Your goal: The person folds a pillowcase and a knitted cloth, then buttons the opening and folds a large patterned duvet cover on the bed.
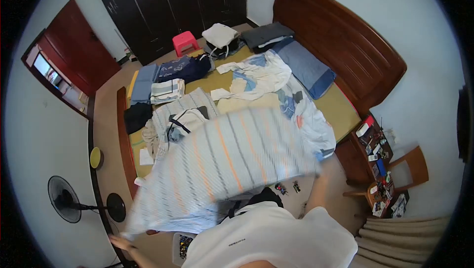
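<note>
A large white cloth with grey and orange stripes (237,154) is spread in the air in front of me, blurred by motion. At its lower left corner, my left hand (121,242) grips the edge. The opposite corner on the right is in my right hand (318,170), its fingers blurred and partly covered by the fabric. Beneath and beyond the cloth lies the bed (345,115), partly hidden, with a white and blue garment (264,73) laid out on it. Close to my body, light blue striped fabric (192,220) shows under the cloth.
Folded clothes (168,91), dark clothes (137,118) and a blue pillow (308,70) lie on the bed. A pink stool (185,41) stands behind it. A fan (64,200) and yellow basin (96,158) are at left. A cluttered desk (350,155) and wooden chair (417,167) stand right.
</note>
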`<state>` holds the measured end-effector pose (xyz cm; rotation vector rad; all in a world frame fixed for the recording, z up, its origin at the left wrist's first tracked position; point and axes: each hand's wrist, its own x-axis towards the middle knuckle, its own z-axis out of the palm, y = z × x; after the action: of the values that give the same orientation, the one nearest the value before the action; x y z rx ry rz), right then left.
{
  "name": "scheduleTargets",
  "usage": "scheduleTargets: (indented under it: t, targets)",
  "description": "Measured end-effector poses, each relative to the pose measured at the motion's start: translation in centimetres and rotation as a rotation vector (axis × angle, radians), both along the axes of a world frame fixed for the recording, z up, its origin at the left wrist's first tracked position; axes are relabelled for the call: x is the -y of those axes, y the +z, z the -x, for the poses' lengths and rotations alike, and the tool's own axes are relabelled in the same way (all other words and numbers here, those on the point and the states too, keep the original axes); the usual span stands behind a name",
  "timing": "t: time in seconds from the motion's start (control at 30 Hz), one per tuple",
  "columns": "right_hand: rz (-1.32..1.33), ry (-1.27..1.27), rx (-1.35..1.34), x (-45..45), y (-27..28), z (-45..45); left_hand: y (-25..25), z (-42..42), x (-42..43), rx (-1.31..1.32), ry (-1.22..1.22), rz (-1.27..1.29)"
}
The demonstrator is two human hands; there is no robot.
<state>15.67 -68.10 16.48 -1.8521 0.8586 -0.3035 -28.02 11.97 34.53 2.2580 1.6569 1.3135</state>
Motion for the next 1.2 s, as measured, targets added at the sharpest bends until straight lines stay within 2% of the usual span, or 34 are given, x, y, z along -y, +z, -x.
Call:
scheduleTargets:
  t: [0.07,0.13,0.27,0.4,0.47,0.53,0.6,0.63,0.67,0.7,0.73,0.77,0.83,0.9,0.93,1.0,1.03,1.07,1.1,1.17,1.2]
  targets:
    - [0.078,0.051,-0.386,0.4,-3.2,9.3,-8.4,2.6,7.4,-0.217,0.083,0.303]
    - [0.134,0.111,-0.631,1.0,-4.3,16.1,-14.1,4.0,14.2,-0.385,0.128,0.559]
    - [0.212,0.169,-0.817,1.5,-3.2,21.1,-18.1,3.2,19.7,-0.55,0.073,0.78]
    - [0.368,0.324,-0.718,0.5,-2.7,13.3,-18.9,-0.2,18.4,-0.592,-0.053,0.821]
    - [0.485,0.462,-0.587,-2.4,-0.8,5.3,-18.9,-3.3,15.3,-0.565,-0.16,0.776]
    - [0.653,0.617,-0.388,-7.0,4.0,-5.2,-17.6,-9.0,9.9,-0.492,-0.299,0.667]
    - [0.87,0.733,-0.163,-12.7,12.6,-16.2,-10.9,-19.8,3.0,-0.428,-0.471,0.42]
    - [0.991,0.754,-0.045,-15.3,18.5,-21.0,-4.4,-26.1,0.3,-0.419,-0.532,0.261]
    - [1.115,0.734,0.069,-17.3,25.1,-25.2,5.5,-31.2,-0.2,-0.477,-0.496,0.074]
    - [1.2,0.661,0.162,-18.6,32.3,-28.6,11.7,-35.3,-6.3,-0.301,-0.461,-0.514]
    - [1.213,0.561,0.218,-18.9,40.1,-31.1,21.5,-36.4,-9.3,-0.095,-0.418,-0.66]
    - [0.998,0.56,0.099,-18.4,49.2,-31.7,31.6,-37.5,-12.0,0.112,-0.377,-0.808]
    - [0.921,0.352,0.432,-15.7,58.3,-33.6,49.2,-33.8,-11.3,0.418,-0.251,-0.983]
    - [0.738,0.211,0.684,-11.2,63.5,-33.8,60.1,-26.8,-6.6,0.631,-0.147,-1.115]
    - [0.631,0.176,0.746,-8.6,65.2,-34.2,63.4,-24.0,-4.5,0.701,-0.105,-1.163]
    - [0.39,0.153,0.79,-4.2,65.9,-34.8,66.3,-19.5,-1.5,0.73,-0.014,-1.189]
    - [0.28,0.154,0.783,-2.6,65.7,-35.2,66.0,-18.2,-0.7,0.616,0.07,-1.105]
    - [0.176,0.159,0.78,-1.1,65.6,-35.7,65.3,-17.2,-1.2,0.615,0.082,-1.109]
    - [0.075,0.158,0.778,0.2,65.3,-36.1,64.7,-15.0,-5.0,0.565,0.134,-1.052]
    - [-0.125,0.167,0.796,2.3,65.4,-37.0,63.2,-8.5,-17.2,0.261,0.42,-0.698]
    - [-0.243,0.165,0.823,3.6,65.3,-37.6,61.8,-5.9,-21.3,0.044,0.556,-0.401]
